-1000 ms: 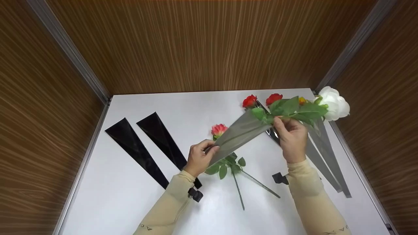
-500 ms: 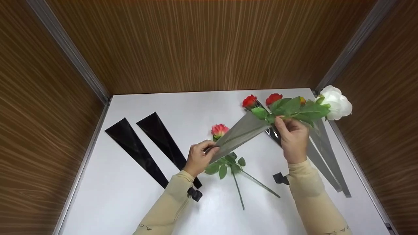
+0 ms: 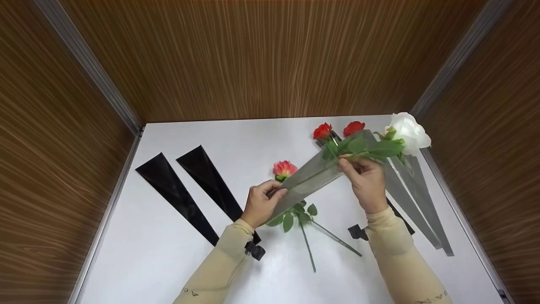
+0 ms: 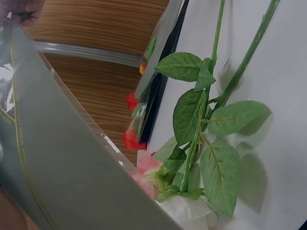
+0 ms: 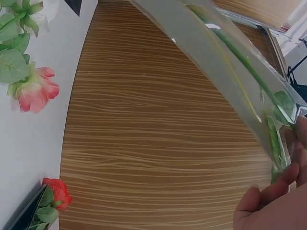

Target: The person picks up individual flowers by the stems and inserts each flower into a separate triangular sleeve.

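In the head view my left hand [image 3: 259, 204] pinches a grey translucent flower sleeve [image 3: 301, 190] near its narrow lower end. The sleeve slants up to the right, and a green stem shows through it. My right hand [image 3: 366, 183] pinches a white rose [image 3: 409, 133] by its stem, among the leaves at the sleeve's wide mouth. The bloom sticks out past the mouth, while some lower leaves lie behind the film. From the right wrist, the stem [image 5: 249, 69] is seen running inside the film, with fingers [image 5: 276, 189] close around the sleeve's edge.
Two black sleeves [image 3: 177, 198] lie on the white table [image 3: 126, 257] at left. Beneath the held sleeve are a pink flower [image 3: 284, 169] and leafy stems [image 3: 308, 245]. Wrapped red roses [image 3: 322, 131] and grey sleeves [image 3: 426, 207] lie at right. Wood-grain walls [image 3: 270, 63] enclose the table.
My right hand has moved left and slightly down, and the white rose has slid farther into the sleeve. The left hand has barely shifted. The orange flower behind is now hidden.
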{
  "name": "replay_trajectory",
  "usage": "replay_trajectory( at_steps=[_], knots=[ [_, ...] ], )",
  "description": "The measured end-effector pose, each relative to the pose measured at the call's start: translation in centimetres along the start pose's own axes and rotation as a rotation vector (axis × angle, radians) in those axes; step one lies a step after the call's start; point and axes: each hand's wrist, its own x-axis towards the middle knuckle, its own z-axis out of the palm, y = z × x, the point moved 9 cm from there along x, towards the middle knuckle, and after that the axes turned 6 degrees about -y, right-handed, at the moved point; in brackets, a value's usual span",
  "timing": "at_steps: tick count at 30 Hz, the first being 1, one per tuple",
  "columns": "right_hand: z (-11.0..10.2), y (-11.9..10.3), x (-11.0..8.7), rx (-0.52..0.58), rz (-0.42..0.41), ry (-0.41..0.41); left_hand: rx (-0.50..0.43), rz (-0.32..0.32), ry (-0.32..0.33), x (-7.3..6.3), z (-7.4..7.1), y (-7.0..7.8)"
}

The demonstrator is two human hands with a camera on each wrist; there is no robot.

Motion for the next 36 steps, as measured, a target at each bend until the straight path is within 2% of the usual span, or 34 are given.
replay_trajectory(
  at_steps=[5,9,15,22,27,33,36],
  knots=[
    [-0.1,0.8,0.0,-0.055,0.000,-0.020,-0.021,-0.002,0.021,0.1,0.1,-0.1],
    [-0.1,0.6,0.0,-0.019,-0.033,-0.024,-0.020,-0.004,0.057,0.1,0.1,0.0],
    [-0.8,0.8,-0.2,0.110,-0.018,0.069,-0.038,0.007,0.071,0.0,0.0,0.1],
    [-1.4,1.2,-0.3,0.142,0.021,0.161,-0.037,0.049,0.039,0.0,0.3,0.4],
    [-1.3,1.4,-0.4,0.173,0.042,0.206,-0.028,0.051,0.018,0.0,0.7,0.6],
    [-0.7,1.7,-0.6,0.148,0.094,0.189,-0.031,0.029,0.016,0.2,0.9,0.5],
    [-0.1,1.6,-0.5,0.202,0.082,0.157,-0.033,0.027,0.028,0.3,0.9,0.5]
  ],
)
